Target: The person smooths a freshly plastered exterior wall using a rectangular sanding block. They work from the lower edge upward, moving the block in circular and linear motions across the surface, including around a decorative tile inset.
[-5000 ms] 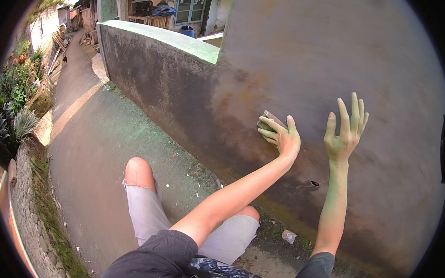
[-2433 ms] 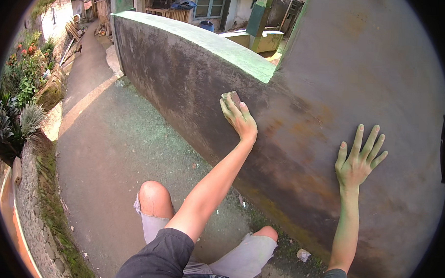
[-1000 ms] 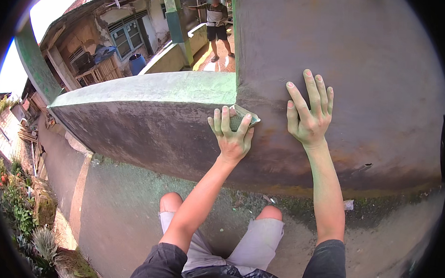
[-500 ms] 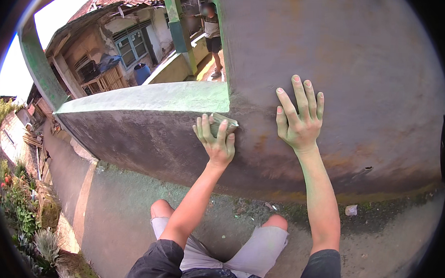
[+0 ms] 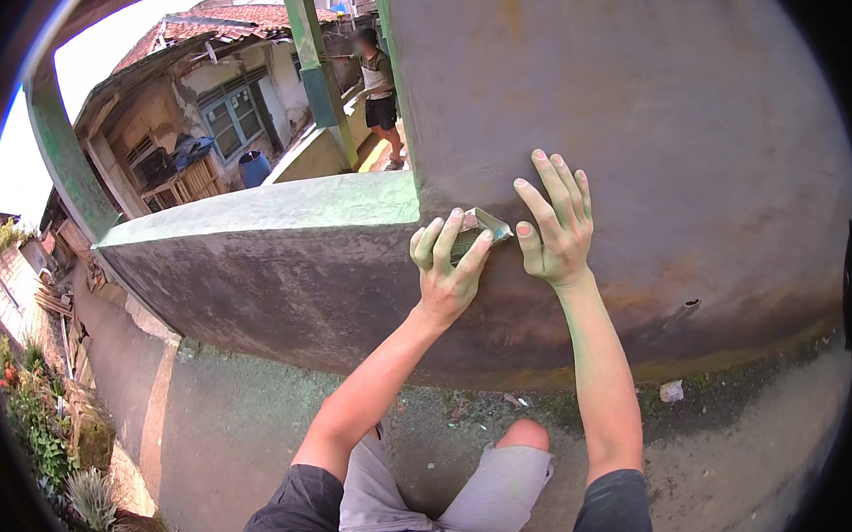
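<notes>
Green dust coats both hands and runs up the right forearm, matching the pale green of the ledge [image 5: 287, 203] along the low wall [image 5: 247, 274]. The left hand [image 5: 447, 276] is closed around a small greenish block [image 5: 485, 223], fingers bent over one side and thumb along the other, keeping it against the wall. The right hand [image 5: 559, 231] holds nothing; its fingers are moderately spread and rest on the tall grey wall [image 5: 711, 163], thumb a little apart from the rest.

What has just changed is the block's place. Half a second ago it sat under the end of the ledge, slightly left of the corner where ledge and tall wall meet; now it lies to the right of that corner, on the smoother grey surface. The right hand stays at about the same spot on the wall, so the gap between the two hands has narrowed, and the tip of the block is just beside the right thumb. Whether they touch, I cannot tell.

In terms of the work, this seems to be a sideways pass: the strip under the block is now the tall wall near its edge, no longer the dark patch below the ledge. With the thumb so near, there looks to be little free room on that side. Beyond the ledge, the person [image 5: 380, 91] in dark shorts now stands more side-on.
</notes>
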A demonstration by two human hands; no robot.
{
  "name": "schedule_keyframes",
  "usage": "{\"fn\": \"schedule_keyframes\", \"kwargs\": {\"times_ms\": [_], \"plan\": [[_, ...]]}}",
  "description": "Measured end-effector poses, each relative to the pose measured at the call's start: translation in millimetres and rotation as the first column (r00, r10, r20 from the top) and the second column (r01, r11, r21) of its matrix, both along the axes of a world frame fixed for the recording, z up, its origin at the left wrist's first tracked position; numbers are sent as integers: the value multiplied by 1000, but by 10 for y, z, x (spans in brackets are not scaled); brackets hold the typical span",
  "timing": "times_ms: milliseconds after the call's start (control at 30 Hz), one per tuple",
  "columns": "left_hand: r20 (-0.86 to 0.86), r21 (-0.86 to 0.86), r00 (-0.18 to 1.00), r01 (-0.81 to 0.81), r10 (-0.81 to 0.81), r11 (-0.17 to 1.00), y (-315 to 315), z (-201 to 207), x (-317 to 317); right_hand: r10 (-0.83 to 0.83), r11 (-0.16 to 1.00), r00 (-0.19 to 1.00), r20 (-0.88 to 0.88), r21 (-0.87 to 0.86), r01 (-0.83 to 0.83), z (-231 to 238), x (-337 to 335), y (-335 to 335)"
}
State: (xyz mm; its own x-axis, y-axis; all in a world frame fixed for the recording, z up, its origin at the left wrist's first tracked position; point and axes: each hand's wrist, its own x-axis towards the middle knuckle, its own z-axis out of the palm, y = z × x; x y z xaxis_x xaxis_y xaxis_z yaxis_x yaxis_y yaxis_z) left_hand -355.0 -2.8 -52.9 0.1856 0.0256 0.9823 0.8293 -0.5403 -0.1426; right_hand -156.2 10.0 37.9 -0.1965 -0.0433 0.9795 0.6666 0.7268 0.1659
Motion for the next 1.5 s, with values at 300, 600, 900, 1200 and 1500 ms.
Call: {"fn": "schedule_keyframes", "kwargs": {"times_ms": [300,600,900,1200,1500], "plan": [[-223,-57,864,451,-452,891,131,1087,135,-70,997,977,203,-26,77,-7,250,-24],[-205,-45,946,247,-251,968,76,1009,-160,-298,946,927,229,203,254,-149,303,115],[64,-25,853,520,-518,854,36,1146,-317,-278,957,918,283,168,238,21,-259,-75],[542,-403,565,824,-622,397,15,1343,-470,-409,912,888,212,120,392,-339,-580,-27],[801,-348,325,936,-502,50,88,1466,-495,-411,911,911,36,37,410,-41,-367,158]]}}
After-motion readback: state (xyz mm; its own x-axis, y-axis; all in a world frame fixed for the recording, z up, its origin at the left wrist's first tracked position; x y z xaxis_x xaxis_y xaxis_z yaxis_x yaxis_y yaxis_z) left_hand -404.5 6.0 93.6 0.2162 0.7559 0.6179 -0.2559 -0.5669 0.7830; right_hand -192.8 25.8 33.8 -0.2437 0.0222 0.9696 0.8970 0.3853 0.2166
